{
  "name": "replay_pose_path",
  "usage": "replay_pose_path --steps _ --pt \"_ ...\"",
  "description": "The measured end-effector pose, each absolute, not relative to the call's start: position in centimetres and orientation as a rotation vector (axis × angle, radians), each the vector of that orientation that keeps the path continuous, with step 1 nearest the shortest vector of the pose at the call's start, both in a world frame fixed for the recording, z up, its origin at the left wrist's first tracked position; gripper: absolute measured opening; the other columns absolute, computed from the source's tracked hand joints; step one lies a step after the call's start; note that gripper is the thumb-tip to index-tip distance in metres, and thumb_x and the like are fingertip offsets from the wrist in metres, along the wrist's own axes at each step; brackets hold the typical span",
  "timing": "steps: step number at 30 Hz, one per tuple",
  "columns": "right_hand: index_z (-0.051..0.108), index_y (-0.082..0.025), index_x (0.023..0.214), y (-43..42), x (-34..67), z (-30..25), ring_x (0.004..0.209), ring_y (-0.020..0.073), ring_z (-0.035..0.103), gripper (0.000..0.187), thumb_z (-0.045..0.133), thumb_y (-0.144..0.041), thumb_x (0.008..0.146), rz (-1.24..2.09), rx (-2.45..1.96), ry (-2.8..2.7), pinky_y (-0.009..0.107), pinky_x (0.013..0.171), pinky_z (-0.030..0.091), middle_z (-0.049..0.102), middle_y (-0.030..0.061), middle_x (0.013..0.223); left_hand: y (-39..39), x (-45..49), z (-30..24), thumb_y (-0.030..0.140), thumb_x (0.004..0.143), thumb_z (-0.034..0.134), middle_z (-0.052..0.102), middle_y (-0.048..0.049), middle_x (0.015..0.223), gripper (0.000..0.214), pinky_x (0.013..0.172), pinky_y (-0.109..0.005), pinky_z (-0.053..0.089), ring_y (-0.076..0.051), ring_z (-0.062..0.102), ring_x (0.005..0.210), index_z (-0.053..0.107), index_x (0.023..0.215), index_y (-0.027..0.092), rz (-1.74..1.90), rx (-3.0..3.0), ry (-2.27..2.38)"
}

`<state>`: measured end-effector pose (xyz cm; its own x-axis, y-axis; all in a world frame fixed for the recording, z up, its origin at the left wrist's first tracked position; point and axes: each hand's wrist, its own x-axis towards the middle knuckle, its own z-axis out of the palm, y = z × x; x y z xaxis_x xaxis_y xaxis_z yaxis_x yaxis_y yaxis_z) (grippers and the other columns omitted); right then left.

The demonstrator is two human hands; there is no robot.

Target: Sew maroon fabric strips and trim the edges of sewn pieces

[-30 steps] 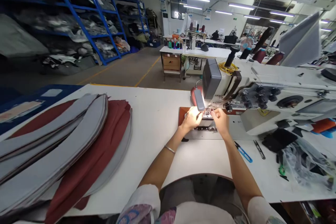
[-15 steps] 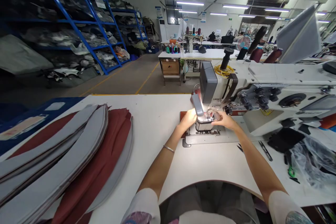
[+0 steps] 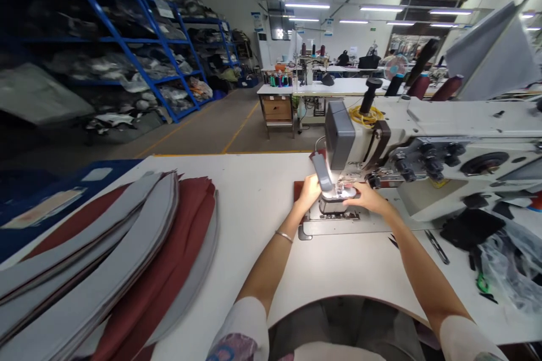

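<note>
My left hand (image 3: 310, 189) is at the left side of the needle area of a white sewing machine (image 3: 381, 149). Its fingers close on a fabric piece, with the tips partly hidden behind a grey lamp head (image 3: 322, 172). My right hand (image 3: 367, 198) is on the other side, thumb below and fingers above, pinching the edge of the fabric piece (image 3: 349, 192) on the small raised bed (image 3: 333, 206). The presser foot (image 3: 340, 186) stands between both hands in bright light. How far the fabric reaches behind the hands is hidden.
Stacked grey and maroon curved fabric panels (image 3: 139, 248) lie on the left of the white table (image 3: 249, 208). To the right are tweezers (image 3: 437, 246), a black cloth (image 3: 472, 228) and clear plastic (image 3: 510, 262). Blue shelves (image 3: 127, 51) stand beyond.
The whole view has shifted slightly, so machine and hands appear a little further right. Both hands keep their places at the presser foot; the fabric between them looks slightly turned.
</note>
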<state>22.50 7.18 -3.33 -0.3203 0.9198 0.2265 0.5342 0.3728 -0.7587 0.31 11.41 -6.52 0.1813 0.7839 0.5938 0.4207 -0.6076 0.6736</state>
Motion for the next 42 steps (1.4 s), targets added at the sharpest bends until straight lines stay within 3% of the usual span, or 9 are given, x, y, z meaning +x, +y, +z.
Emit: replay_pose_path --steps 5,8,10,14,22,26,29,33,42 --pt "0.065 -0.028 0.121 5.9 23.3 -4.5 0.103 0.0303 0.064 0.059 0.072 -0.054 0.069 0.537 -1.371 -2.022 0.037 0.093 0.046 0.069 0.0041 0.113 9.1 -2.6 -6.6 0.019 0.086 0.053 0.067 -0.0105 0.108 0.024 0.089 -0.035 0.051 -0.022 0.061 0.1 0.063 0.107 0.015 1.412 2.142 1.415" --pt "0.066 -0.026 0.12 4.3 24.4 -6.0 0.106 0.0305 0.064 0.052 0.057 -0.058 0.08 0.506 -1.456 -1.812 0.039 0.094 0.046 0.071 0.0057 0.108 4.7 -10.3 -8.1 0.022 0.083 0.06 0.047 -0.0221 0.14 0.052 0.11 -0.053 0.03 -0.036 0.037 0.134 0.049 0.132 0.007 1.321 1.953 2.199" --pt "0.068 -0.023 0.115 3.0 25.0 -7.1 0.103 0.0301 0.066 0.049 0.05 -0.057 0.085 0.578 -1.449 -1.701 0.041 0.096 0.046 0.073 0.0078 0.101 0.4 -16.0 -9.4 0.018 0.082 0.059 0.038 -0.0276 0.145 0.056 0.109 -0.062 0.024 -0.043 0.026 0.138 0.046 0.134 0.003 1.12 1.523 2.788" --pt "0.069 -0.022 0.108 0.2 23.8 -9.0 0.092 0.029 0.07 0.044 0.052 -0.056 0.085 0.861 -1.39 -1.611 0.044 0.097 0.047 0.074 0.0083 0.096 -5.4 -23.2 -10.4 0.007 0.09 0.029 0.05 -0.0301 0.132 0.046 0.098 -0.05 0.039 -0.036 0.046 0.126 0.048 0.131 0.0 0.68 1.327 3.116" --pt "0.069 -0.017 0.104 -3.6 14.9 -10.3 0.088 0.0284 0.07 0.048 0.06 -0.059 0.082 1.415 -1.068 -1.684 0.045 0.088 0.054 0.072 0.0117 0.093 -5.5 -22.6 -2.7 0.001 0.088 0.028 0.063 -0.0221 0.102 0.039 0.081 -0.039 0.048 -0.03 0.058 0.103 0.066 0.097 0.004 0.441 1.57 3.048" --pt "0.054 -0.019 0.13 -3.5 9.7 -9.0 0.103 0.0272 0.065 0.07 0.068 -0.06 0.074 1.695 -0.884 -1.579 0.042 0.085 0.055 0.065 0.0139 0.117 -8.9 -13.0 -3.0 0.005 0.091 0.035 0.063 -0.0121 0.102 0.036 0.071 -0.033 0.052 -0.027 0.059 0.101 0.063 0.11 0.015 0.432 2.028 2.786" --pt "0.039 -0.018 0.142 -2.3 8.2 -7.6 0.089 0.0236 0.066 0.086 0.068 -0.06 0.073 1.618 -0.975 -1.491 0.04 0.077 0.056 0.069 0.009 0.099 -11.6 -4.0 -6.3 0.007 0.091 0.038 0.065 -0.0087 0.095 0.038 0.064 -0.032 0.055 -0.022 0.063 0.084 0.062 0.118 0.019 0.564 2.272 2.482" --pt "0.055 -0.014 0.127 -1.2 11.0 -6.3 0.083 0.0242 0.064 0.066 0.07 -0.049 0.073 1.313 -1.131 -1.573 0.041 0.082 0.052 0.069 0.0039 0.083 -13.8 3.3 -9.5 0.004 0.087 0.037 0.064 -0.0093 0.09 0.049 0.058 -0.033 0.057 -0.022 0.065 0.079 0.055 0.129 0.019 1.027 2.217 2.199" --pt "0.061 -0.019 0.109 -1.4 15.8 -4.4 0.098 0.0214 0.063 0.034 0.065 -0.032 0.078 1.146 -0.889 -1.499 0.034 0.089 0.048 0.068 0.0052 0.107 -9.1 2.6 -4.2 0.02 0.094 0.045 0.06 -0.0121 0.121 0.033 0.102 -0.041 0.05 -0.024 0.055 0.119 0.054 0.125 0.016 1.448 2.349 1.649"
